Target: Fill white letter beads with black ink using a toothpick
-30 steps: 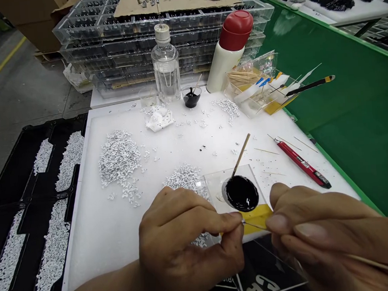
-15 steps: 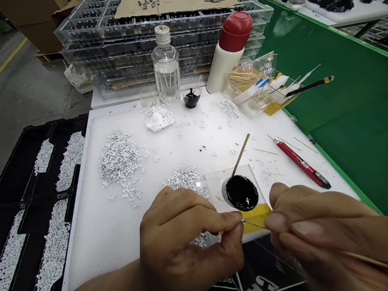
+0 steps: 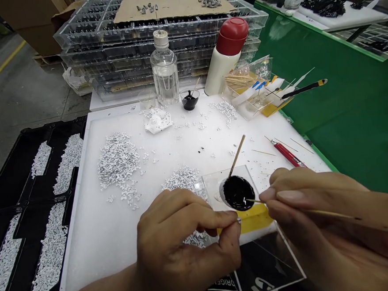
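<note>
Pinched between thumb and index finger of my left hand (image 3: 190, 234) is a tiny white part (image 3: 239, 221), mostly hidden by the fingertips. My right hand (image 3: 321, 216) grips a thin wooden toothpick (image 3: 331, 214); its tip is over the black paint, seemingly touching it. That paint fills a small round cup (image 3: 222, 191), with another wooden stick (image 3: 237, 155) leaning in it. The cup stands on a clear acrylic plate (image 3: 213, 179) with a yellow strip (image 3: 257, 216). A pile of small white parts (image 3: 181, 177) lies just behind my left hand.
More white parts (image 3: 118, 162) are heaped at the left, and black trays (image 3: 24, 193) beside the table hold others. A red cutter (image 3: 285, 152) lies at the right. Along the back stand a clear bottle (image 3: 165, 74), a paint bowl (image 3: 190, 102), a flask (image 3: 223, 66) and stacked clear trays (image 3: 104, 58).
My right hand has moved the toothpick's tip away from the white part and up to the black paint. My left hand stays nearly still. The view has shifted slightly.
</note>
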The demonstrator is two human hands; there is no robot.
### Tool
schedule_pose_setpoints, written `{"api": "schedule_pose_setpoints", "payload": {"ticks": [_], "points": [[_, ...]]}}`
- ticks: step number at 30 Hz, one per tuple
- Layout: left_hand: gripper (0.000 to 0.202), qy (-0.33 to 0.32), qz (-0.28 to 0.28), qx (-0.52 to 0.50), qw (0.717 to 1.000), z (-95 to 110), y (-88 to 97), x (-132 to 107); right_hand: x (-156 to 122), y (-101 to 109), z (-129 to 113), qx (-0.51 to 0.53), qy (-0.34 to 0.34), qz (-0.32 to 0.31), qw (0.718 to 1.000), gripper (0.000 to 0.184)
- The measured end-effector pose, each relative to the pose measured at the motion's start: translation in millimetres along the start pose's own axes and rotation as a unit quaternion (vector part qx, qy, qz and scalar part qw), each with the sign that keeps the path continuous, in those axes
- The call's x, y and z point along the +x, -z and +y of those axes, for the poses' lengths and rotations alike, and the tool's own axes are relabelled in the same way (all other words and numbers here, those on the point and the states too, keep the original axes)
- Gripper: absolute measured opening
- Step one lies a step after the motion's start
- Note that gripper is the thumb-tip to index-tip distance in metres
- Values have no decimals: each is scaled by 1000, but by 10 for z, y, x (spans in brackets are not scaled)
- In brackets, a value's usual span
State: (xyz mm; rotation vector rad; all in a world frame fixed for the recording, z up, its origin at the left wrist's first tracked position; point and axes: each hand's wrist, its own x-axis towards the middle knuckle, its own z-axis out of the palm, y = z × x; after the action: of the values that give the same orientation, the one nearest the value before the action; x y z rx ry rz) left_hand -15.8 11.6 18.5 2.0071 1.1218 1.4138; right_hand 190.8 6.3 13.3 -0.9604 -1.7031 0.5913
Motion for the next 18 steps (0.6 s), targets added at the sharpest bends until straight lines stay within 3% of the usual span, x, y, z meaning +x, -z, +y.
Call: {"api": "schedule_pose_setpoints", "payload": {"ticks": [4,12,18], "points": [[17,1,2,-1,1000,-5,-3,1,-13,-3,-57,-78,6,4,997,29],[16,-2,-2,-10,1000,-3,-2,16,28,-25,-71,-62,-5,-3,998,26],[19,-6,-6,-5,1000,-21,12,11,17,-36,-1,-22,-3,17,1000,36]]}}
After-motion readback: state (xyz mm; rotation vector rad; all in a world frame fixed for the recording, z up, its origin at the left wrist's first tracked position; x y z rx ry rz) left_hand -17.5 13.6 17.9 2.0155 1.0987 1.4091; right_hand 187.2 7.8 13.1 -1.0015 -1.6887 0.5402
